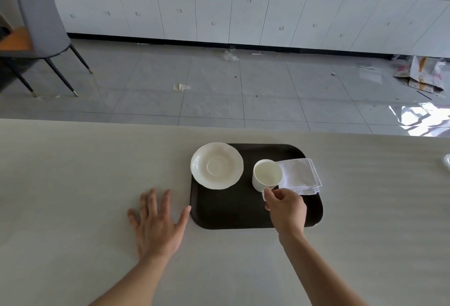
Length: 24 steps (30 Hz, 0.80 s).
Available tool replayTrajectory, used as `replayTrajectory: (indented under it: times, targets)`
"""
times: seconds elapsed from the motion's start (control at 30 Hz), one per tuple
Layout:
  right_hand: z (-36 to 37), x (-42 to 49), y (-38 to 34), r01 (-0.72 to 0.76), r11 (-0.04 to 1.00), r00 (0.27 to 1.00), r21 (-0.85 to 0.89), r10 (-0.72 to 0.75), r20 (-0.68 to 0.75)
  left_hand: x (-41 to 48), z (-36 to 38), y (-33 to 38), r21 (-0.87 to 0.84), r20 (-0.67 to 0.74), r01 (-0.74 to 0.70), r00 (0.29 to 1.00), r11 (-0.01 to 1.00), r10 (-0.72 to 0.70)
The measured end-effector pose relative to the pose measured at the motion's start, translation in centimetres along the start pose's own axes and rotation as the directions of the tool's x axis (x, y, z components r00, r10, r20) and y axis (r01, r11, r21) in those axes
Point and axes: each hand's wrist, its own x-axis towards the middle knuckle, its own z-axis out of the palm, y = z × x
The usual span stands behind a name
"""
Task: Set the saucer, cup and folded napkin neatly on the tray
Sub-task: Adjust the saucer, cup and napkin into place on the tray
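Note:
A dark rectangular tray [231, 210] lies on the pale table. A white scalloped saucer [216, 165] rests on its far left corner, overhanging the rim slightly. A white cup [267, 174] stands upright in the middle right of the tray, touching a folded white napkin [300, 176] that lies at the tray's right edge. My right hand [286, 208] pinches the cup's handle at the near side of the cup. My left hand [157, 223] lies flat on the table with fingers spread, its thumb tip touching the tray's left edge.
The table [73, 184] ends just beyond the tray, with grey tiled floor behind. A grey chair [43, 20] stands at the far left. White cabinets line the back wall. A pale object [447, 162] shows at the table's right edge.

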Motion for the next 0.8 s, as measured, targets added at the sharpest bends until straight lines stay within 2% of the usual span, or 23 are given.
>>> replayTrajectory:
  times: [0.47,0.8]
  targets:
    - [1.5,2.8,-2.3,0.062,0.997,0.997,-0.046,-0.060,0.040,-0.1,-0.1,0.0,0.008,0.006,0.009,1.000,1.000,-0.009]
    - [1.7,2.8,-2.1,0.053,0.997,0.998,-0.047,-0.051,0.046,0.1,0.3,-0.1,0.007,-0.006,0.012,1.000,1.000,-0.012]
